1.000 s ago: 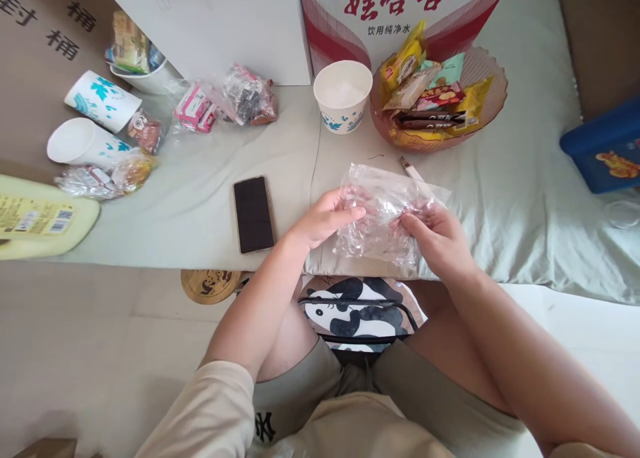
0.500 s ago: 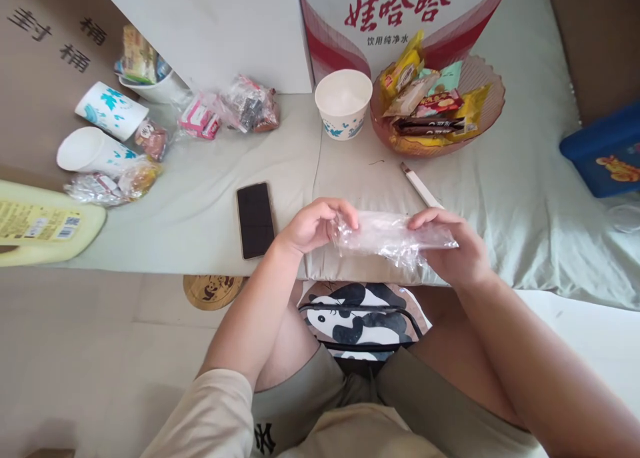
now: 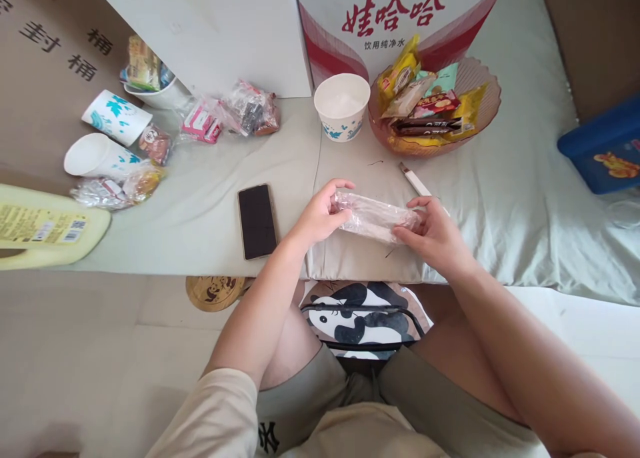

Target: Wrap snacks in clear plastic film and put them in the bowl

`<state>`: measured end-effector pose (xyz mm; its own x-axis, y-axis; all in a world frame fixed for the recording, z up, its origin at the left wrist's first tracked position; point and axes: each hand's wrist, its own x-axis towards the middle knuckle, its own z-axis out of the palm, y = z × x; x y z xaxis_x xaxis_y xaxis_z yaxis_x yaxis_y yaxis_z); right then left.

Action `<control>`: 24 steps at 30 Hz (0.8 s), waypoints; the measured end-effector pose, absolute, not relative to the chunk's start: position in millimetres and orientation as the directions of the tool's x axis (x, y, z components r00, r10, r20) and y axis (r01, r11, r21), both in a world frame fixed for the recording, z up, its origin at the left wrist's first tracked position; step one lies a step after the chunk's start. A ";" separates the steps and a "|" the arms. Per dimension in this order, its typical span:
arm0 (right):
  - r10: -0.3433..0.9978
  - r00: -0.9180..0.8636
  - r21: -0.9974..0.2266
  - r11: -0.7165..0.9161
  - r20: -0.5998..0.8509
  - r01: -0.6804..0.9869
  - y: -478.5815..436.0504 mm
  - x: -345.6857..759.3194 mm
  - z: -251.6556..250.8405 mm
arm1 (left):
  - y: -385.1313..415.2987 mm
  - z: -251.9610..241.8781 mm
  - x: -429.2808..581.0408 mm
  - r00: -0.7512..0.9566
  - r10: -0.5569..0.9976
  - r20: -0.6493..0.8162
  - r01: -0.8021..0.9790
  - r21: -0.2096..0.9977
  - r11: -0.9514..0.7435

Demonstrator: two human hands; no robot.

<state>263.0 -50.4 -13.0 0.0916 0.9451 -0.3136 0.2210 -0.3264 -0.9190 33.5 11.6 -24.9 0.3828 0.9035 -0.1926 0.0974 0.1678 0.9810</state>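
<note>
Both hands hold a crinkled clear plastic bag (image 3: 373, 217) stretched flat between them, just above the front of the cloth-covered surface. My left hand (image 3: 324, 213) grips its left end, thumb on the near side and fingers behind. At the right end, my right hand (image 3: 437, 237) pinches the bag between thumb and fingers. Just beyond my right hand lies a white stick-like utility knife or pen (image 3: 416, 182), its kind unclear. A dark-screened phone (image 3: 257, 221) rests to the left of my left hand.
A paper bowl (image 3: 342, 108) and a pink glass bowl of wrapped snacks (image 3: 483, 121) stand at the back, before a white carton (image 3: 395, 11). Paper cups (image 3: 117, 118) and bagged snacks (image 3: 250, 108) lie left. A yellow jug (image 3: 55, 228) is far left, a blue container (image 3: 605, 148) right.
The plastic bag has moved slightly up and left and is now folded into a narrower strip. My hands have turned, with the right thumb now on the bag's near edge.
</note>
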 end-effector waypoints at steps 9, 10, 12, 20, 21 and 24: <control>0.972 0.231 -0.931 -0.059 0.028 0.360 -50.1 263.6 -17.0 | 8.9 -32.8 43.5 0.147 0.988 -0.048 0.135 0.990 0.029; 0.979 0.185 -0.929 0.016 0.091 0.370 -51.3 262.4 -18.0 | 5.4 -32.7 45.6 0.242 0.968 -0.070 0.113 0.993 0.044; 0.987 0.045 -0.929 0.127 0.152 0.346 -53.9 258.8 -20.4 | -1.9 -33.1 50.5 0.412 0.905 -0.104 0.060 0.994 0.087; 0.997 -0.072 -0.962 0.030 0.011 0.270 -53.6 237.3 -28.5 | -9.6 -34.5 59.6 0.479 0.876 -0.051 0.072 0.997 0.018; 0.999 0.022 -0.966 0.026 0.033 0.256 -51.0 234.4 -29.3 | -8.6 -34.7 58.4 0.434 0.900 -0.039 0.049 0.999 0.019; 0.984 0.160 -0.983 0.054 0.083 0.177 -43.0 226.9 -32.2 | -6.8 -35.3 51.2 0.332 0.943 -0.020 -0.027 0.999 0.031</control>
